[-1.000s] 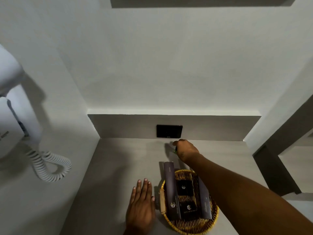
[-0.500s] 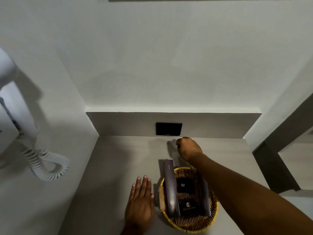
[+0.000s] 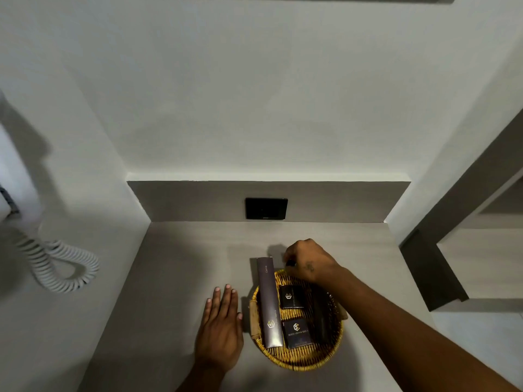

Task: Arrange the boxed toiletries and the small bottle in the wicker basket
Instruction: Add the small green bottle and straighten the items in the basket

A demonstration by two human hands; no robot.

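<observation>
A round wicker basket point(image 3: 300, 360) sits on the grey counter. A long purple box point(image 3: 268, 301) lies along its left side, its far end sticking out over the rim. Two small dark boxes point(image 3: 291, 297) point(image 3: 298, 332) lie in the middle, and another long dark box point(image 3: 321, 318) lies on the right, partly under my forearm. My right hand point(image 3: 308, 261) hovers at the basket's far rim, fingers closed around a small dark bottle point(image 3: 290, 263) that is mostly hidden. My left hand point(image 3: 222, 323) rests flat on the counter just left of the basket, fingers together.
A black wall plate point(image 3: 266, 208) is set in the backsplash behind the basket. A white coiled cord point(image 3: 60, 267) hangs on the left wall. Walls close in the counter point(image 3: 181, 278) on the left and back; a dark frame point(image 3: 435, 267) stands at the right.
My right hand has pulled back from near the back wall toward the basket's far rim, still closed on the small object. The left hand stays flat beside the basket.
</observation>
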